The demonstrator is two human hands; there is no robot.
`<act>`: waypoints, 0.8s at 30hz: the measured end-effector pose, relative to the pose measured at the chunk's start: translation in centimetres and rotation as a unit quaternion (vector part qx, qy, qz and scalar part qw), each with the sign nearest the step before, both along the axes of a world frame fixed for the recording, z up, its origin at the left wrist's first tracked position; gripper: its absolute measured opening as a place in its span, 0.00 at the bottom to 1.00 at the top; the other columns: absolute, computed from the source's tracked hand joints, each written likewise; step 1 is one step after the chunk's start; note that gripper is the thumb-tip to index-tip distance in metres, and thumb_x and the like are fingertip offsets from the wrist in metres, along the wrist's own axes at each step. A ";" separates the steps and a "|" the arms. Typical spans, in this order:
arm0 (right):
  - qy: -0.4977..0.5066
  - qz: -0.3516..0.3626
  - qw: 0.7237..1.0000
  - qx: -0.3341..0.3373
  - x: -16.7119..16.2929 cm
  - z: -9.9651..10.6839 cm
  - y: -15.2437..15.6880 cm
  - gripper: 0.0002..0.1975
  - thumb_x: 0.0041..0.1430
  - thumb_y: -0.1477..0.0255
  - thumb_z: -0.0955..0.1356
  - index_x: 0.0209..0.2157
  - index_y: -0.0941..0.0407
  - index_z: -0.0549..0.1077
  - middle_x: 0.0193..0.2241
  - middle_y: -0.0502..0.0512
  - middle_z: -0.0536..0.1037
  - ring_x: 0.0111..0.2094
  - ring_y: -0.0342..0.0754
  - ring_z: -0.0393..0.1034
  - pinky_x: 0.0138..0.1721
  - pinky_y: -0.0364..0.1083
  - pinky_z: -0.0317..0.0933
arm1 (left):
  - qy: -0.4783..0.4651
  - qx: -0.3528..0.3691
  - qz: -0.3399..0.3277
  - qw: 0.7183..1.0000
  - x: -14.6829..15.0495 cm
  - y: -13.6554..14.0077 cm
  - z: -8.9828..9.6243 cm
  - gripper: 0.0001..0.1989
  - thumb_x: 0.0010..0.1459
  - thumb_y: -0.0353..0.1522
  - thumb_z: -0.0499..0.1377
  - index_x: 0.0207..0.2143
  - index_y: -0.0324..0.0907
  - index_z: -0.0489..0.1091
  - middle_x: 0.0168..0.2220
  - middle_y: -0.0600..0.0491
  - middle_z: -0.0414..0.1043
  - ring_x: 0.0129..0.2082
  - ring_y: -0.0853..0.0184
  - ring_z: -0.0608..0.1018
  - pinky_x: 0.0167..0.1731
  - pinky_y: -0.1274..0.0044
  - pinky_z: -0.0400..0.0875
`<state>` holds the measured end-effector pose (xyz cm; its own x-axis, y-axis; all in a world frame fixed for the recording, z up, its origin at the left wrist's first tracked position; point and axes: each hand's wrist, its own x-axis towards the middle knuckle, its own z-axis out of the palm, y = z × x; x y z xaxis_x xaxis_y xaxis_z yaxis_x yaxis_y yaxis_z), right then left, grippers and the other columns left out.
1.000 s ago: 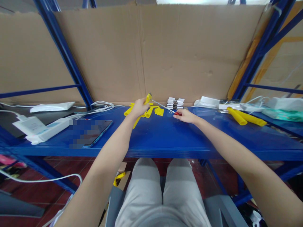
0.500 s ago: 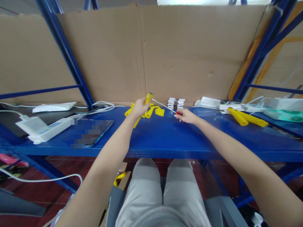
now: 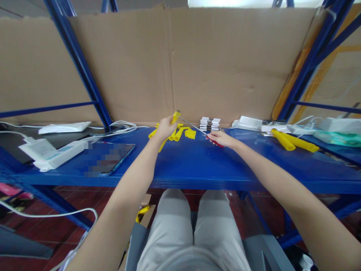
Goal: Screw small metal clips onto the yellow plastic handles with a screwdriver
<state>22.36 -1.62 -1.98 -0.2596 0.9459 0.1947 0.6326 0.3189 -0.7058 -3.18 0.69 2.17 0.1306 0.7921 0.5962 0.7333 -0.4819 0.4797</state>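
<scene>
My left hand (image 3: 167, 128) is closed around a yellow piece (image 3: 176, 116) with a dark end, raised above the table near the cardboard. In my right hand (image 3: 221, 138) is a screwdriver (image 3: 194, 126), gripped by its red handle. Its long metal shaft slants up to the left, and the tip is at or close to the side of the yellow piece; contact is too small to make out. Behind my left hand lie several yellow tubes (image 3: 178, 134) and some small flat yellow pieces (image 3: 190, 133). A stack of white and black small parts (image 3: 209, 124) stands behind the screwdriver.
A phone (image 3: 113, 160) lies at the left, near a white power strip (image 3: 62, 155) and coiled white cables (image 3: 124, 127). Two yellow tubes (image 3: 295, 141) rest at the right beside plastic packets (image 3: 248, 122). Cardboard (image 3: 225, 64) walls off the back of the blue table (image 3: 208, 165).
My right hand has shifted its hold on the screwdriver, so more of the red handle shows below the fingers. My left hand and the yellow piece have barely moved.
</scene>
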 end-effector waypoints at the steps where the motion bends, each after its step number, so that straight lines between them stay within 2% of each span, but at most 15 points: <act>1: 0.008 0.003 1.000 -0.001 0.0 0.1 0.0 0.11 0.61 0.67 0.62 0.28 0.58 0.67 0.18 0.47 0.65 0.18 0.38 0.58 0.20 0.38 0.53 | 0.000 0.002 -0.001 1.000 0.0 0.0 0.0 0.14 0.53 0.30 0.52 0.39 0.34 0.72 0.32 0.47 0.75 0.34 0.63 0.76 0.32 0.79 0.68; 9: 0.006 -0.012 1.000 0.011 -0.3 0.0 -0.4 0.10 0.60 0.68 0.64 0.26 0.57 0.65 0.16 0.46 0.65 0.16 0.37 0.58 0.19 0.37 0.54 | 0.002 -0.013 0.015 1.000 -0.1 0.0 0.1 0.11 0.54 0.30 0.52 0.35 0.34 0.71 0.30 0.48 0.75 0.32 0.65 0.75 0.28 0.80 0.66; 15: 0.052 -0.047 0.996 0.045 -0.5 -0.2 -0.4 0.09 0.54 0.75 0.68 0.26 0.56 0.61 0.18 0.44 0.66 0.17 0.37 0.60 0.19 0.37 0.56 | 0.009 -0.022 0.017 1.000 0.1 -0.3 0.2 0.12 0.55 0.32 0.52 0.34 0.33 0.71 0.29 0.47 0.74 0.31 0.65 0.74 0.28 0.80 0.66; 24: 0.016 -0.028 0.999 -0.015 0.2 0.5 -0.3 0.10 0.60 0.70 0.64 0.26 0.58 0.67 0.19 0.50 0.70 0.19 0.38 0.62 0.20 0.37 0.56 | 0.023 -0.021 0.019 0.999 0.2 -0.1 0.0 0.15 0.54 0.30 0.52 0.40 0.32 0.72 0.34 0.45 0.76 0.34 0.64 0.75 0.32 0.79 0.67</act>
